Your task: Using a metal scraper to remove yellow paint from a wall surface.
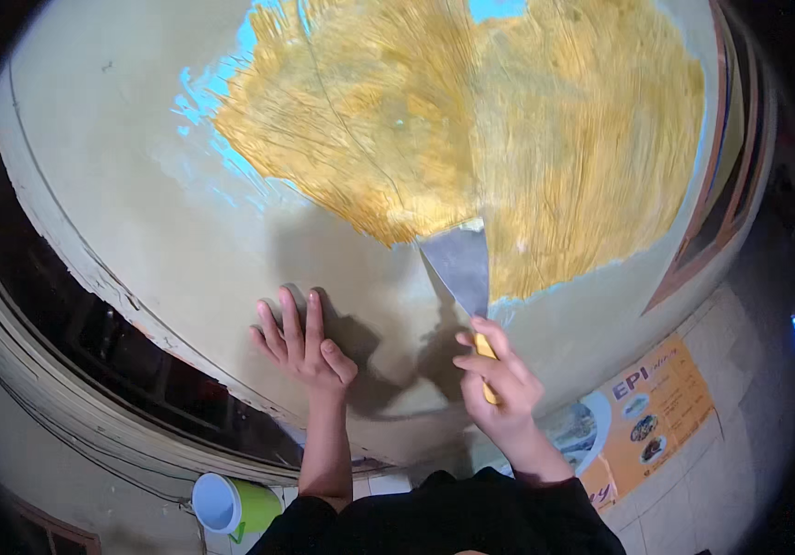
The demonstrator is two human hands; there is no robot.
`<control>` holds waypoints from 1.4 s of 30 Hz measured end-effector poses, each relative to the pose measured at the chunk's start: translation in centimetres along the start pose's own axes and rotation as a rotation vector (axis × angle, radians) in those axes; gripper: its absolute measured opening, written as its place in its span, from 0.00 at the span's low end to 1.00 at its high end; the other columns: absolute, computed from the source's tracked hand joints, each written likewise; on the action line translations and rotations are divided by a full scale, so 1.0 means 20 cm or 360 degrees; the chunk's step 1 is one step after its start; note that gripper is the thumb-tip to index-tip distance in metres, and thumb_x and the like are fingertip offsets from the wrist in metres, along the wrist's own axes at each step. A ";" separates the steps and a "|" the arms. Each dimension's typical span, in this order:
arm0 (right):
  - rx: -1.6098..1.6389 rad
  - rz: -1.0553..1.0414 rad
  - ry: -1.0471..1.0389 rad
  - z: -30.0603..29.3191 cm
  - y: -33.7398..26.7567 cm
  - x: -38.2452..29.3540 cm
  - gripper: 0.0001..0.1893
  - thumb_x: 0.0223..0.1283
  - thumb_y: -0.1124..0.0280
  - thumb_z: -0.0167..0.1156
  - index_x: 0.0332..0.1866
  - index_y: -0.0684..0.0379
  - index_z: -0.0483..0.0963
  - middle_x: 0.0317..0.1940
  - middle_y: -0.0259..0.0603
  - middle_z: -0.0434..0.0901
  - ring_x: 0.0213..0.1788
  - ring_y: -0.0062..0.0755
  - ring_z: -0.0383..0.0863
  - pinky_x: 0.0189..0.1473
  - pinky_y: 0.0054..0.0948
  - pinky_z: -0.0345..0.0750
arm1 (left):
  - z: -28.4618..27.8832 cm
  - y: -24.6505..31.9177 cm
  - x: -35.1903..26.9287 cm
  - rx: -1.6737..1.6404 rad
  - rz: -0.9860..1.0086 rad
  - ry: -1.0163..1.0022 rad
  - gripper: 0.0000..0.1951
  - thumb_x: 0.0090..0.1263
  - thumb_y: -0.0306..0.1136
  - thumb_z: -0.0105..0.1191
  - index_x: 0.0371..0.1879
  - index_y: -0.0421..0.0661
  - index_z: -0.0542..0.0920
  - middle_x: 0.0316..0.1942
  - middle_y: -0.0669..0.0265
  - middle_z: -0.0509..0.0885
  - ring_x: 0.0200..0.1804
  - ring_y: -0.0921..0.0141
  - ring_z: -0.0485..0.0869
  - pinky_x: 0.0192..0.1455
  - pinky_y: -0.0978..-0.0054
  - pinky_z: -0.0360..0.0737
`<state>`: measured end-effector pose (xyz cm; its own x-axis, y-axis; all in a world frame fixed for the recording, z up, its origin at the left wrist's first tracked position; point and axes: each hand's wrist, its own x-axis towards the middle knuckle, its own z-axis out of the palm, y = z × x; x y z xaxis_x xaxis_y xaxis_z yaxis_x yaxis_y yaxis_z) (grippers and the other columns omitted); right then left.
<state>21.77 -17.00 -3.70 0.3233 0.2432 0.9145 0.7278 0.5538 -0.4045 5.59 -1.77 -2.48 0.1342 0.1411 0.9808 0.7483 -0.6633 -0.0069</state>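
My right hand [501, 378] grips the yellow handle of a putty knife [461, 262], its broad metal blade pointing up. The blade's wide edge meets the lower border of a large ochre, streaked patch [383, 118] on a pale painted wall [217, 243]. Whitish material lies along that edge. Light blue shows in ragged bits around the patch. My left hand [307, 343] is spread against the pale wall, left of the knife, and holds nothing. A thin dark line runs down through the patch.
A green bucket with a pale inside [252, 503] stands on the tiled floor at lower left. An orange printed banner [661, 416] lies at lower right. Dark openings with frames border the wall left and right, and cables [85, 444] run along the lower left.
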 end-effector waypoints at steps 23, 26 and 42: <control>0.0196 0.0123 0.0020 -0.02 -0.03 0.01 0.06 0.48 0.89 0.57 0.31 0.69 0.77 0.54 0.63 0.75 0.46 0.46 0.85 0.45 0.30 0.82 | 0.01 -0.01 0.00 0.0002 0.0001 0.0030 0.29 0.76 0.45 0.23 0.58 0.47 0.79 0.67 0.56 0.70 0.73 0.51 0.58 0.75 0.51 0.40; 0.0210 0.0092 0.0007 -0.03 -0.04 0.02 0.09 0.48 0.89 0.57 0.36 0.69 0.77 0.55 0.64 0.74 0.49 0.49 0.84 0.46 0.31 0.82 | 0.00 0.00 0.00 0.0016 -0.0017 0.0041 0.29 0.76 0.45 0.23 0.58 0.46 0.79 0.66 0.56 0.71 0.73 0.51 0.58 0.75 0.51 0.41; -0.0453 0.0196 0.0331 -0.11 -0.03 -0.06 0.19 0.45 0.81 0.71 0.46 0.63 0.78 0.34 0.43 0.80 0.33 0.32 0.78 0.34 0.24 0.76 | 0.00 -0.02 -0.01 -0.0031 -0.0001 0.0064 0.29 0.76 0.45 0.23 0.57 0.46 0.79 0.65 0.56 0.72 0.72 0.50 0.60 0.75 0.51 0.42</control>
<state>22.24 -19.37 -4.55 0.5135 0.1110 0.8509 0.8053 0.2800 -0.5226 5.28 -1.58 -2.65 0.1069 0.1122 0.9879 0.7355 -0.6775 -0.0026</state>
